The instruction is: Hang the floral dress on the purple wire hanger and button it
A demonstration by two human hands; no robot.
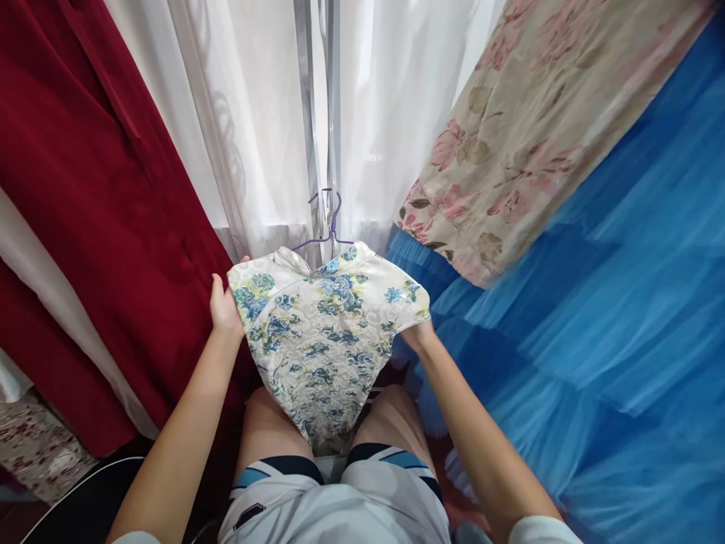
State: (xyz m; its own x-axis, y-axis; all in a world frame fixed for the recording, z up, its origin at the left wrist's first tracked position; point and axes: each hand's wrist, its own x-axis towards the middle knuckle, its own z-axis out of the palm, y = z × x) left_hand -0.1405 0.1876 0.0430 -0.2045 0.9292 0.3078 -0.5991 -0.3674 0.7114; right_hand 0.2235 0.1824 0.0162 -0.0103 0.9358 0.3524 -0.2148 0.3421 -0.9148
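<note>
A white dress [334, 332] with blue and green flowers, a stand collar and short sleeves hangs on a purple wire hanger [333, 234] before me. My left hand [224, 306] is at the sleeve on the left side. Its thumb stands up, apart from the cloth, and the other fingers are mostly behind the shoulder, with a fingertip showing above. On the other side, my right hand [416, 334] reaches under the right sleeve, where the cloth hides its fingers. The dress narrows downward between my bare knees.
White sheer curtains [260, 113] hang behind the hanger. Dark red cloth [107, 204] drapes on the left. To the right hang a beige flowered garment [498, 166] and ruffled blue tulle [612, 340]. A black rounded item with white edging [84, 499] is at lower left.
</note>
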